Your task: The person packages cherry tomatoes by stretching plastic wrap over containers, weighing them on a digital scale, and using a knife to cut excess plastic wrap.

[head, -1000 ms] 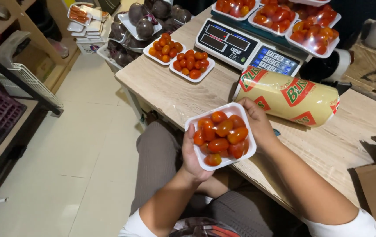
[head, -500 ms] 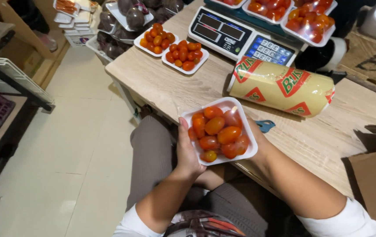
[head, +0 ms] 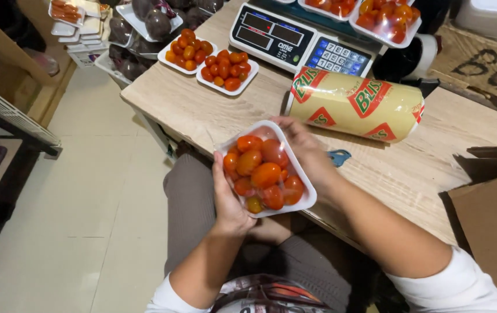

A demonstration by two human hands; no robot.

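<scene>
Hands, left hand (head: 229, 200) and right hand (head: 303, 152), clamp tomato tray (head: 266, 170) off the bench (head: 202, 113) edge (tilt risks spilling tomatoes).

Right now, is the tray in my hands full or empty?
Full: the white tray holds red and orange tomatoes heaped to its rim, with both hands at its sides.

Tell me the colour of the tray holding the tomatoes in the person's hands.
White; the tray, held between left hand and right hand, shows best in the head view.
</scene>
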